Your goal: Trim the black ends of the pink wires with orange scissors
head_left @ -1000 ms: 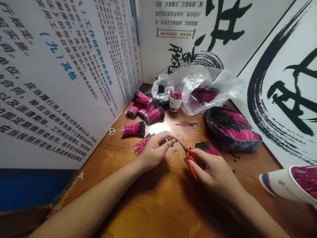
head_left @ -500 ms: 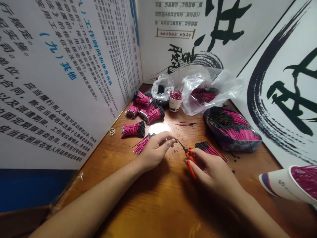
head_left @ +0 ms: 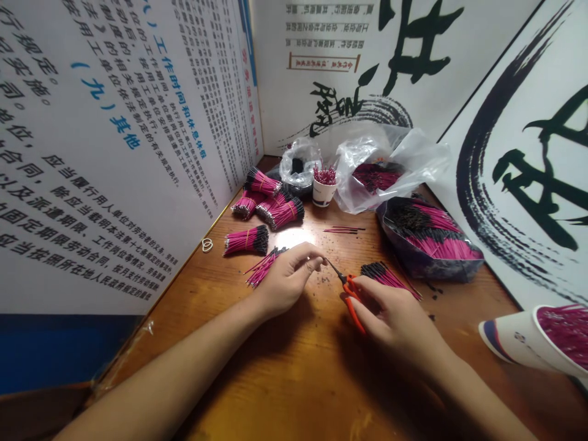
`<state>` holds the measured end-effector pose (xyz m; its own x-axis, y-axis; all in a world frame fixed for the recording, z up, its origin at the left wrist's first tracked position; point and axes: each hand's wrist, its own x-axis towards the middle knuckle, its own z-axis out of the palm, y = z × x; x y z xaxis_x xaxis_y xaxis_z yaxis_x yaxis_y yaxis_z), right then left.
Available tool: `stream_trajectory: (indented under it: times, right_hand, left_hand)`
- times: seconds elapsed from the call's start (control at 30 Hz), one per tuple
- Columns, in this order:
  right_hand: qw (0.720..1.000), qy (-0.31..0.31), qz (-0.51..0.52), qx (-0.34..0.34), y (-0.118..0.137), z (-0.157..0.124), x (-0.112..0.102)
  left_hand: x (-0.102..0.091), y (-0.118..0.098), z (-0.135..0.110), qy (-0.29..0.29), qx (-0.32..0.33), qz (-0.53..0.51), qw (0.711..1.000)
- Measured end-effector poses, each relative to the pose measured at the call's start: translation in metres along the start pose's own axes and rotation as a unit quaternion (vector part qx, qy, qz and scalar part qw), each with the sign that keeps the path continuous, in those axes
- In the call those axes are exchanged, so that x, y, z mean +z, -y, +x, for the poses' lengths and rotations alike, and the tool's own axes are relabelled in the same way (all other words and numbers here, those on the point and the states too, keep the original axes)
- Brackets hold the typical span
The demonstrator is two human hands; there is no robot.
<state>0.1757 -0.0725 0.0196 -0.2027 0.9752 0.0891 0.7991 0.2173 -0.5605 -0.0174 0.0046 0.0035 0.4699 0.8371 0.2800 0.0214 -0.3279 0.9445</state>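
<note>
My right hand is closed around the orange handles of a pair of small scissors, with the dark blades pointing up and left. Their tips meet the pinched fingertips of my left hand; whatever lies between those fingers is too small to make out. Beside the left hand is a loose pile of pink wires with black ends, partly covered by the hand. Just beyond the right hand lies another batch of black-tipped pink wires. Tiny dark scraps are scattered around the blades.
Banded wire bundles sit at the left. At the back stand a paper cup of wires and a clear plastic bag. An open dark bag and a tilted cup are on the right. Printed panels enclose the table.
The view has shifted very slightly. Both hands and the scissors hold nearly the same position.
</note>
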Motion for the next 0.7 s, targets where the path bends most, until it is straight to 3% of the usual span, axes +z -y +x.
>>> stream_trajectory:
  times: [0.7]
  right_hand:
    - [1.0, 0.013, 0.001, 0.009, 0.0002, -0.0008, -0.001]
  left_hand:
    - [-0.001, -0.0051, -0.0011, 0.018, -0.016, -0.017, 1.0]
